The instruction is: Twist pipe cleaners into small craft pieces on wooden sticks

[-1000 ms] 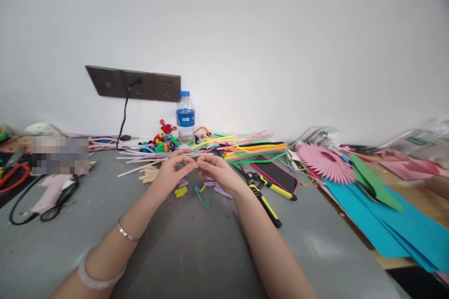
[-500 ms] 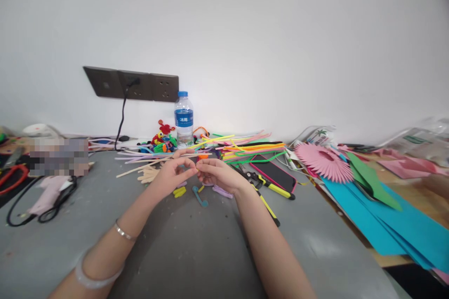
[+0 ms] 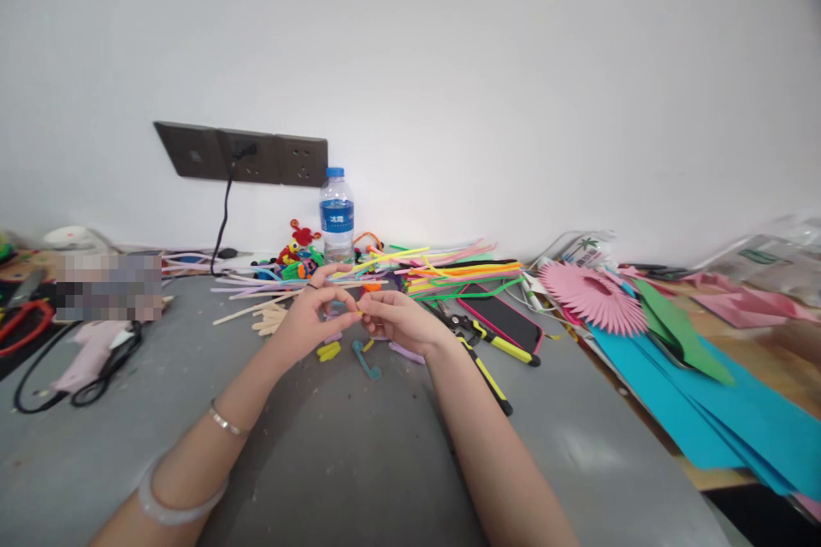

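Note:
My left hand (image 3: 317, 314) and my right hand (image 3: 401, 318) meet above the table, thumbs and forefingers pinched together. A tiny yellow piece (image 3: 360, 314) shows between their fingertips; most of it is covered by the fingers. Just below on the table lie a folded yellow pipe cleaner (image 3: 328, 351), a teal pipe cleaner (image 3: 365, 361) with curled ends and a lilac pipe cleaner (image 3: 406, 353). Beige pipe cleaner pieces (image 3: 269, 319) are heaped left of my left hand. Yellow-and-black handled pliers (image 3: 491, 342) rest beside my right wrist.
Behind my hands stand a water bottle (image 3: 337, 218) and a pile of colourful pipe cleaners (image 3: 458, 273). A phone (image 3: 506, 320) lies to the right, near blue paper sheets (image 3: 699, 402) and a pink paper fan (image 3: 593, 297). At left are a pink glue gun (image 3: 83, 355) and red-handled scissors (image 3: 26, 326).
The pinched fingertips have shifted slightly down, and my left hand's upper fingers have lifted a little. The things on the table stay where they were.

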A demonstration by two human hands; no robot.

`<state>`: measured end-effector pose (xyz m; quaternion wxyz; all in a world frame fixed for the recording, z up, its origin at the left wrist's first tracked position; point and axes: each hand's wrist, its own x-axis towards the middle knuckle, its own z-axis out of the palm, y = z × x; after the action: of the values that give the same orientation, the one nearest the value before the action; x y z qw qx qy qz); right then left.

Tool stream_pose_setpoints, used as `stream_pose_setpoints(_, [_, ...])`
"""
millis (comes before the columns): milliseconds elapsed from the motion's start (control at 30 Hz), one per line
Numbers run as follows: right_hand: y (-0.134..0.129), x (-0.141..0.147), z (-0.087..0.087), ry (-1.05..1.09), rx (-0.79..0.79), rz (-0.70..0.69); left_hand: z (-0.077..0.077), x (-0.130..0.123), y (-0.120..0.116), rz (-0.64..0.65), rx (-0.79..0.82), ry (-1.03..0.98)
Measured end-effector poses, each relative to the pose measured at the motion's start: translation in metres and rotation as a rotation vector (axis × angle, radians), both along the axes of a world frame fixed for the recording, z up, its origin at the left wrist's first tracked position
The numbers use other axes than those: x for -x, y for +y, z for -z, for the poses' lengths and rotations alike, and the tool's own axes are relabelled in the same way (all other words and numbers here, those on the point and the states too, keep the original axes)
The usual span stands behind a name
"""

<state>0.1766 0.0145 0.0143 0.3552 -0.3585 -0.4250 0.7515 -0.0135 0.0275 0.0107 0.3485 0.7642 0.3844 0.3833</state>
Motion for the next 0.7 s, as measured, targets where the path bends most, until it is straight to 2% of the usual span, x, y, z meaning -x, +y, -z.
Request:
stream_pose_setpoints(267, [0.0012, 0.0008, 0.0026, 0.046, 0.06, 0.059, -0.0011, -0.0028, -0.0026, -0.065, -0.015, -0.065])
stream_pose_setpoints(467, [0.0001, 0.0016, 0.0017, 0.1, 0.058, 0.039, -0.0002, -0.0006, -0.003, -0.073, -0.049, -0.059])
stream_pose_setpoints(700, [0.0018, -0.0017, 0.003, 0.094, 0.052, 0.049, 0.0062, -0.0045, -0.0006, -0.081, 0.093, -0.142])
